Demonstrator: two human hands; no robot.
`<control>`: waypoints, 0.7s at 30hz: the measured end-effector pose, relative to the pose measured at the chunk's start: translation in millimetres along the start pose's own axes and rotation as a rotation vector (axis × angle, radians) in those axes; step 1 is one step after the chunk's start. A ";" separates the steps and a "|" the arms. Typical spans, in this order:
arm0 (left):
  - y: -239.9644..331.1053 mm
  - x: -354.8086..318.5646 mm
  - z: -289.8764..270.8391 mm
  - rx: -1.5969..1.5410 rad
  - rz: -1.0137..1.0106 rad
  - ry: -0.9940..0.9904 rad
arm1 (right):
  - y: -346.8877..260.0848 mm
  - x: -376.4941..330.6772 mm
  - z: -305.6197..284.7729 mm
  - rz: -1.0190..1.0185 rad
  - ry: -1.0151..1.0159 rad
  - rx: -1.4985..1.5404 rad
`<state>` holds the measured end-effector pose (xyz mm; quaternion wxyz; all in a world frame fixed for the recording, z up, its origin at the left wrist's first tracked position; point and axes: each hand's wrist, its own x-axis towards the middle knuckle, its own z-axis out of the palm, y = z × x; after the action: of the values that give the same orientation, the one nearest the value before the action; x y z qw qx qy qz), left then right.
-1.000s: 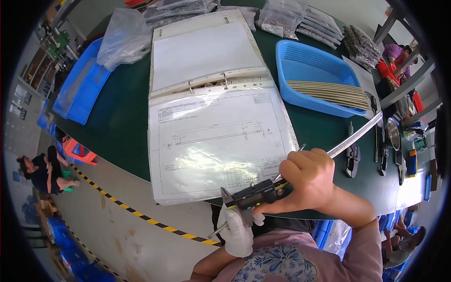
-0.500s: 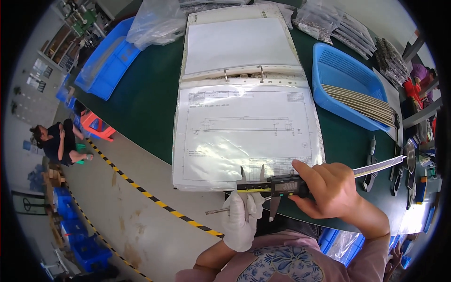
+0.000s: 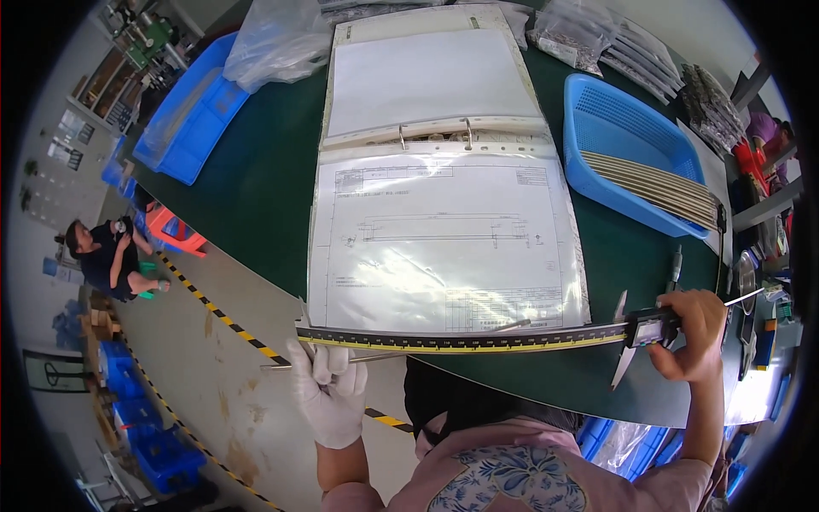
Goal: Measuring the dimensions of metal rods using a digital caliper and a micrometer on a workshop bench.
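A long digital caliper stretches level across my front, its sliding head drawn far along the beam to the right. My right hand, bare, is closed around the dark display housing, with the sliding jaws just left of it. My left hand, in a white glove, is closed on a thin metal rod near the caliper's fixed jaw. The rod slants behind the beam, and its far end shows above the beam over the drawing. Whether the left fingers also grip the beam I cannot tell. An open ring binder with a technical drawing lies just beyond.
At right, a light blue basket holds several metal rods. Hand tools lie near the right edge of the green table. A blue bin and clear plastic bags stand far left. A person sits across the floor.
My hands have moved apart, left hand leftward with the rod, right hand rightward with the caliper's sliding head. The caliper's jaws are now far wider apart.
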<state>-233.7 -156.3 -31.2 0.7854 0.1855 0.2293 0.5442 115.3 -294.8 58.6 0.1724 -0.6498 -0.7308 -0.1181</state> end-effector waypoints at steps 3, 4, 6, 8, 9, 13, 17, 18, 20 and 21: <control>-0.2 9.6 11.7 0.001 -0.080 0.062 | 9.2 -5.8 7.1 0.137 -0.040 0.087; 0.1 13.2 10.9 -0.019 -0.111 0.016 | 13.4 -8.6 11.2 0.233 -0.081 0.164; 1.2 18.2 15.9 0.063 -0.117 -0.017 | 17.8 -15.0 18.5 0.330 -0.145 0.235; 1.0 22.0 20.5 0.143 -0.115 -0.045 | 18.7 -17.5 20.7 0.524 -0.254 0.373; 1.4 20.0 22.0 0.239 -0.076 0.012 | 18.5 -17.7 22.3 0.510 -0.257 0.380; -0.3 16.1 17.9 0.490 0.072 0.190 | 17.7 -11.3 27.6 0.620 -0.289 0.587; -5.2 18.8 22.6 0.476 0.197 0.223 | 12.4 -10.6 24.7 0.655 -0.323 0.752; -6.4 17.8 24.1 0.469 0.235 0.255 | 8.6 -9.9 25.6 0.608 -0.342 0.763; -10.3 17.5 24.4 0.306 0.209 0.142 | -0.6 -4.9 28.9 0.738 -0.326 0.962; -11.7 17.7 23.4 0.300 0.233 0.164 | -5.0 0.0 33.6 0.709 -0.347 0.967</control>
<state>-206.1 -144.6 -21.0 0.6594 0.2807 0.3479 0.6045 107.1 -282.1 28.2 0.3545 -0.7112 -0.4587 0.3976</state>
